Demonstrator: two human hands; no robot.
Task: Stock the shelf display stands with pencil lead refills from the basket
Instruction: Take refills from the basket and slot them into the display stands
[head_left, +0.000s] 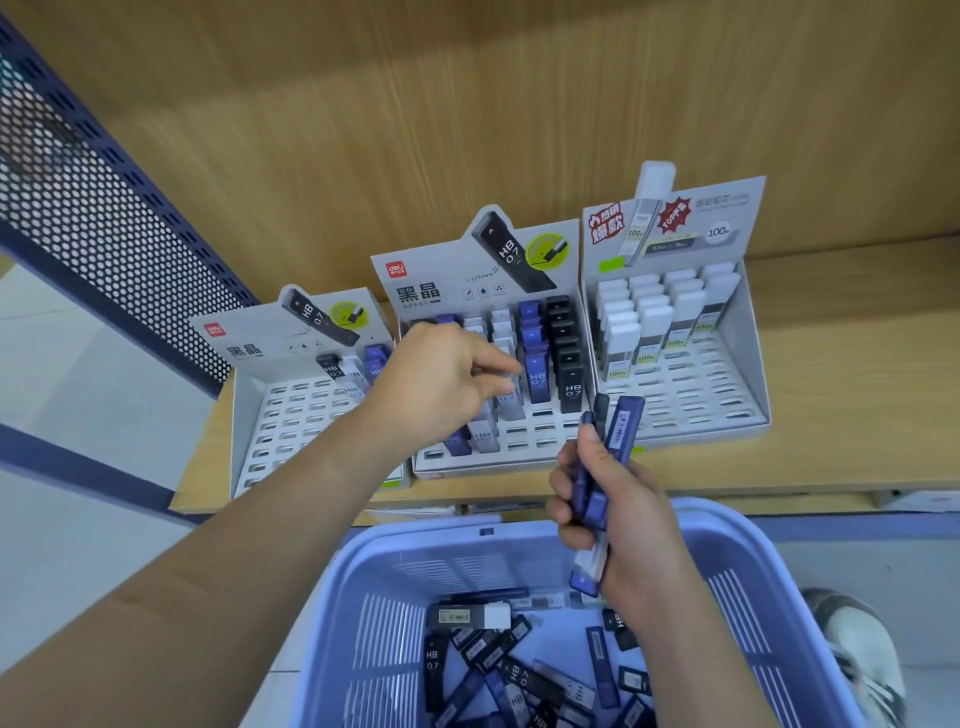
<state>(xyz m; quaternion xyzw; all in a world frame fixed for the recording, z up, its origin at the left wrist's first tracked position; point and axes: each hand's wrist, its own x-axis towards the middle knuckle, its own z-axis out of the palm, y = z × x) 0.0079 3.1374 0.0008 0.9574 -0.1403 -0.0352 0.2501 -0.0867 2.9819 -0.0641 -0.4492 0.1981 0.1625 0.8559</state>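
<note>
A person's left hand (441, 384) reaches into the middle display stand (441, 291) on the wooden shelf (857, 415). Its fingers (496, 364) are curled at a pale refill (508, 402) standing in a slot, though whether they actually pinch it cannot be told from this angle. The right hand (623, 514) grips a bundle of blue refills (621, 431) upright above the far rim of the basket (395, 551), where many loose refills (514, 670) lie heaped on the bottom. Judging from the hold, the likeliest slip is in that bundle: several slim, smooth cases clamped in one fist could fan out and drop onto the shelf edge or the floor rather than back into the basket. The left forearm crosses low over the left display stand (249, 348), just beside its few standing cases, and a careless withdrawal could tip them or nudge the light card stand. Colours run in columns, so a case slotted in the wrong row would spoil the sort.
</note>
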